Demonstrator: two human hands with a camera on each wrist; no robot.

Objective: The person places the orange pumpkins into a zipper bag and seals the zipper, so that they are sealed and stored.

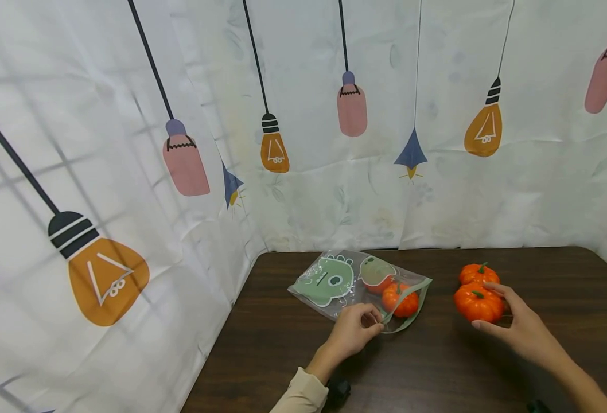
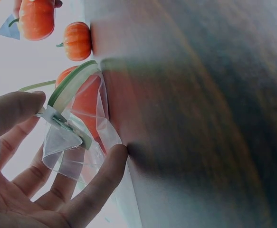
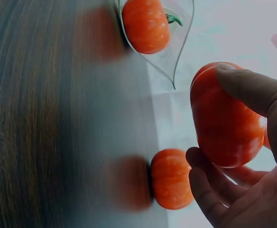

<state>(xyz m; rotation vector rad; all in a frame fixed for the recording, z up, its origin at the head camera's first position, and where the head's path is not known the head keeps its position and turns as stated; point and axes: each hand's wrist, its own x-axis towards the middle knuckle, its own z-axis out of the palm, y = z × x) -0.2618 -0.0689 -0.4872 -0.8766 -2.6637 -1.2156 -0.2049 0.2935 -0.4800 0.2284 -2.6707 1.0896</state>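
Observation:
A clear zip bag [image 1: 355, 275] with green cartoon prints lies on the table, its green-edged mouth facing right. Inside are toy pumpkins, one orange pumpkin [image 1: 400, 299] close to the mouth and another partly hidden behind a print. My left hand [image 1: 352, 330] grips the near corner of the mouth, thumb at the white zip slider [image 2: 57, 118]. To the right, my right hand [image 1: 522, 324] holds an orange pumpkin [image 3: 228, 118] between thumb and fingers, raised off the table. Behind it, another pumpkin [image 3: 171, 178] sits on the table.
The dark wooden table [image 1: 407, 373] ends at the back against a white curtain [image 1: 324, 201] printed with lamps. A second curtain side runs along the table's left edge. A small black object [image 1: 338, 392] is by the left wrist.

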